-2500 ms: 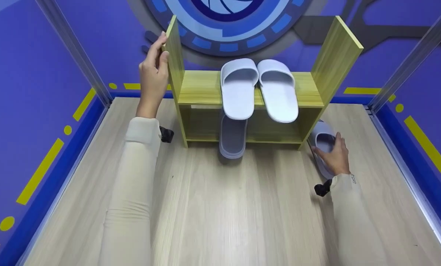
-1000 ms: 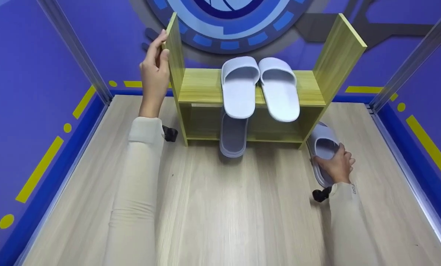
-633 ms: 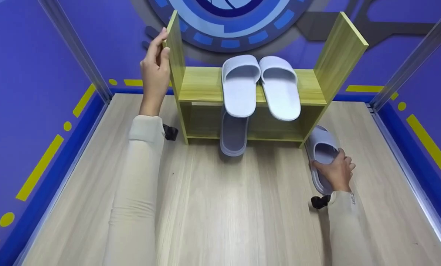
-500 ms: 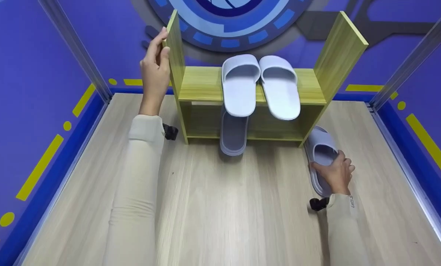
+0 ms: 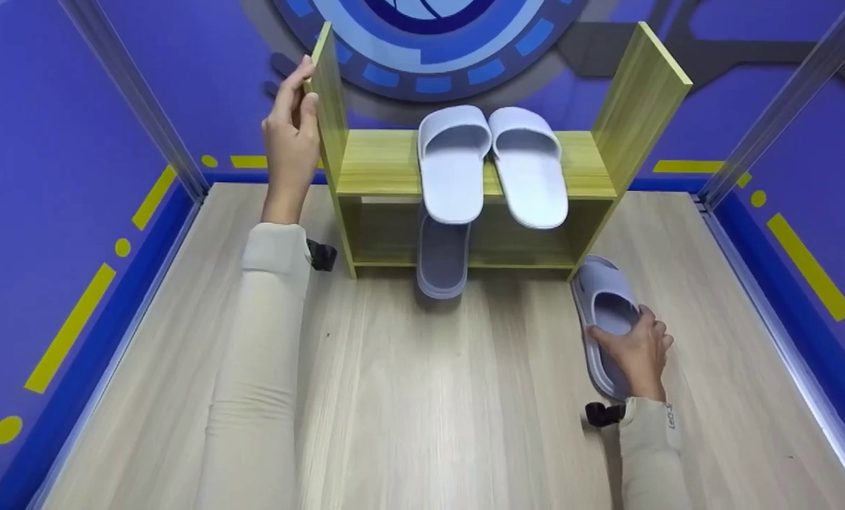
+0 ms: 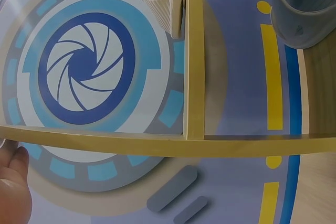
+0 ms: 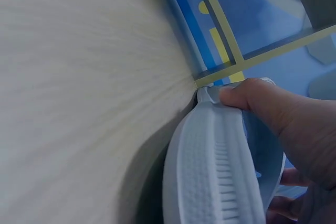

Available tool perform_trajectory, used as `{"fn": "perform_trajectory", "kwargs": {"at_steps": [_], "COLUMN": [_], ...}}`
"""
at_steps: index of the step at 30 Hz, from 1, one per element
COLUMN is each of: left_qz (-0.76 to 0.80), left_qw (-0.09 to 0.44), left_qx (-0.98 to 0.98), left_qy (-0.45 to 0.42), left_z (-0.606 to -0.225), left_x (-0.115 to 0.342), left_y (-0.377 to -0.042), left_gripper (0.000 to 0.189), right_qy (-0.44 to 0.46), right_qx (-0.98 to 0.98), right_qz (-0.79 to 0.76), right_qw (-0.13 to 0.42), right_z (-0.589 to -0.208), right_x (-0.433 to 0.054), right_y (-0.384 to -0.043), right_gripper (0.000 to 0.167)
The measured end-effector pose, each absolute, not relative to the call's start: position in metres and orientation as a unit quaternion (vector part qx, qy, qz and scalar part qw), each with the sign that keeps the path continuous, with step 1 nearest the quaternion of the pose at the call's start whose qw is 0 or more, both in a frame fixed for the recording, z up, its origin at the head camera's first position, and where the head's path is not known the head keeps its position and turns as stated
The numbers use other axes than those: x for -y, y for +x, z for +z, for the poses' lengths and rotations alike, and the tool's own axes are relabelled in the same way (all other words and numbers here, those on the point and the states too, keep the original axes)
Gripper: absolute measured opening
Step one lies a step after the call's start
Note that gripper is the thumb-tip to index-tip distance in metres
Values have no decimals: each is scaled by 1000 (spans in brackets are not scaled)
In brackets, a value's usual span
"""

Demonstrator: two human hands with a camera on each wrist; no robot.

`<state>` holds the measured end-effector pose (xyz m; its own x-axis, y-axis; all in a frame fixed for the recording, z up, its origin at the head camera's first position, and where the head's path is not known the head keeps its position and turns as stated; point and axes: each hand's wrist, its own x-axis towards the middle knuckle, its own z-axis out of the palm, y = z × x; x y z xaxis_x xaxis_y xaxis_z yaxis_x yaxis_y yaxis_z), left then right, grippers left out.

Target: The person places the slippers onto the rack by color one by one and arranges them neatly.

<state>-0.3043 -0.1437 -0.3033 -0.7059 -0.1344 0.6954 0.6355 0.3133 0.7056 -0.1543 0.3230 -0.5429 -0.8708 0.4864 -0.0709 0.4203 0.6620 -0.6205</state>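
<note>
My left hand (image 5: 291,142) holds the upper front edge of the left side panel (image 5: 331,92) of a wooden shoe rack (image 5: 380,164). In the left wrist view only part of the thumb side of that hand shows, at the lower left. My right hand (image 5: 636,350) grips a grey slide sandal (image 5: 604,278) by its sides, thumb on the near left edge, just right of the rack's right panel. In the right wrist view the sandal's ribbed sole edge (image 7: 223,171) faces the camera. Another grey slide sandal (image 5: 442,262) sticks out of the lower shelf.
Two white slide sandals (image 5: 452,184) sit side by side on the upper shelf, heels over its front edge. The rack stands on a pale wood-grain floor (image 5: 422,397), close to a blue patterned wall (image 5: 202,92). Metal-framed side walls (image 5: 804,234) flank the floor.
My right hand has drawn the grey sandal back along the rack's right side, toward the person and slightly left. The left hand keeps its place on the panel; the camera view has shifted slightly.
</note>
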Motion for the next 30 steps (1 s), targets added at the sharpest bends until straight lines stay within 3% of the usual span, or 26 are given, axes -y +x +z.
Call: {"fn": "perform_trajectory", "kwargs": {"at_steps": [10,30], "left_qz": [-559,-564], "left_qw": [358,358], "left_qx": [725,720], "left_qy": [-181,-189], "left_z": [-306,-305], "left_x": [144,144], "left_y": [-306,-305], "left_gripper": [36,35], "right_qy": [-268,-266], "right_qx": [898,887], "right_qz": [348,373], "right_qw": [36,63], "right_z": [-542,-536], "right_x": [-317,-307], "right_y": [-134,-105], "right_gripper": [108,102]}}
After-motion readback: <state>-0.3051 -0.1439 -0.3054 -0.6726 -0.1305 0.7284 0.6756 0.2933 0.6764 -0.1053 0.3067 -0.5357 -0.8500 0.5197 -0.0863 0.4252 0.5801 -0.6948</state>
